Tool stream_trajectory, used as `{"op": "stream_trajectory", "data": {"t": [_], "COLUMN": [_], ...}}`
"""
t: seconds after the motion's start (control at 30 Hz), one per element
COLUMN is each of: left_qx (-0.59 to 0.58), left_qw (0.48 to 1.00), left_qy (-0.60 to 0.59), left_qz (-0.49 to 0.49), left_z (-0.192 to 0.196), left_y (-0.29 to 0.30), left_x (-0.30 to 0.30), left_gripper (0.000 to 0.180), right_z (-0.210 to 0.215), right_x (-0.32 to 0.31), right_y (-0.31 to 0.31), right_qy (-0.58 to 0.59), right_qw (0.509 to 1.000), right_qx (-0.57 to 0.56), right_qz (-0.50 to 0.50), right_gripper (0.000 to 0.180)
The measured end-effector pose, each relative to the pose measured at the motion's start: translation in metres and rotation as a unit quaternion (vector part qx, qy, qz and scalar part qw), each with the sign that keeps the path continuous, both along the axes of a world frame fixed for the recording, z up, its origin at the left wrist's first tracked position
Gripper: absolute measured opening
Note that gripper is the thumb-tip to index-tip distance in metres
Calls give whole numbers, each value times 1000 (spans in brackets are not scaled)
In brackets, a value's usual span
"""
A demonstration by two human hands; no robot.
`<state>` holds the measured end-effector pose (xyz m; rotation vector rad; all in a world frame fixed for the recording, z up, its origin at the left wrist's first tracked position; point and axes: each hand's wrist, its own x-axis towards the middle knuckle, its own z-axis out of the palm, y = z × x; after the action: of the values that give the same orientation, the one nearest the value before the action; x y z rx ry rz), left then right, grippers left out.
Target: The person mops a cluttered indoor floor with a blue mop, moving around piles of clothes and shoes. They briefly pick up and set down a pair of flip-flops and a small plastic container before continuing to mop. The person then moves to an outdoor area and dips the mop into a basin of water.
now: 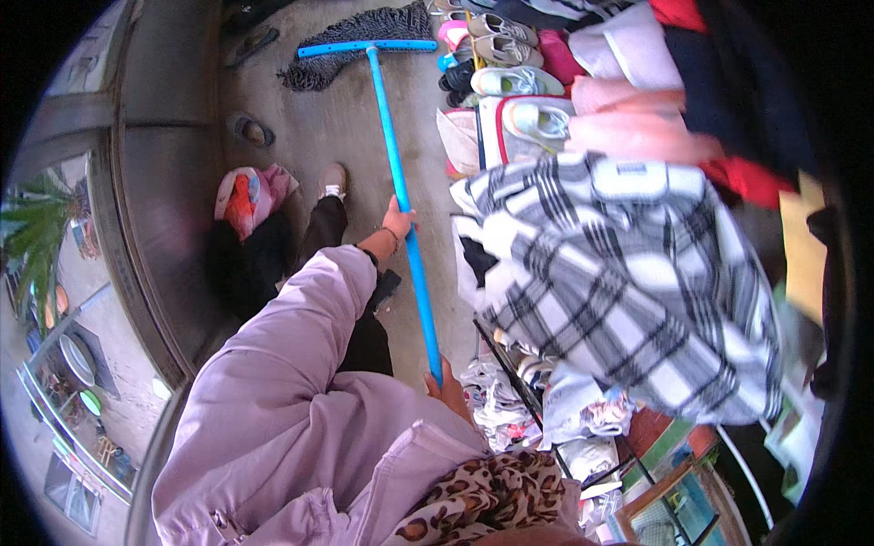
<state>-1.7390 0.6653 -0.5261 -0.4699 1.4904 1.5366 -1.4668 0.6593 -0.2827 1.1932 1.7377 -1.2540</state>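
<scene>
A mop with a blue pole (390, 150) runs from close to my body to the far end of the floor. Its flat blue bar (337, 48) carries a dark grey shaggy mop pad (319, 73), which lies on the floor. Partway along the pole, my left hand (399, 220) is wrapped round it, below a mauve sleeve. My right hand (446, 393) grips the pole's near end, close to my waist; its fingers are partly hidden.
Shoes (514, 82) and folded clothes (628, 118) crowd the right side. A black-and-white plaid cloth (619, 273) bulges out nearer me. To the left, a pink bag (259, 196) and a dark slipper (252, 129) lie on the floor by a brown door frame (155, 246).
</scene>
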Motion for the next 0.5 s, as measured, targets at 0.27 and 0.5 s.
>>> {"op": "stream_trajectory", "data": {"t": [0.27, 0.5], "left_qx": [15, 20], "left_qw": [994, 991], "left_qy": [-103, -131], "left_qz": [37, 6], "left_z": [93, 158], "left_y": [-32, -43], "left_x": [126, 121], "left_gripper": [19, 21], "right_z": [35, 61], "right_x": [45, 56], "right_y": [-7, -3], "right_qy": [140, 245], "right_qw": [987, 968], "right_qx": [-57, -57], "right_qz": [-48, -9], "right_gripper": [54, 61]}}
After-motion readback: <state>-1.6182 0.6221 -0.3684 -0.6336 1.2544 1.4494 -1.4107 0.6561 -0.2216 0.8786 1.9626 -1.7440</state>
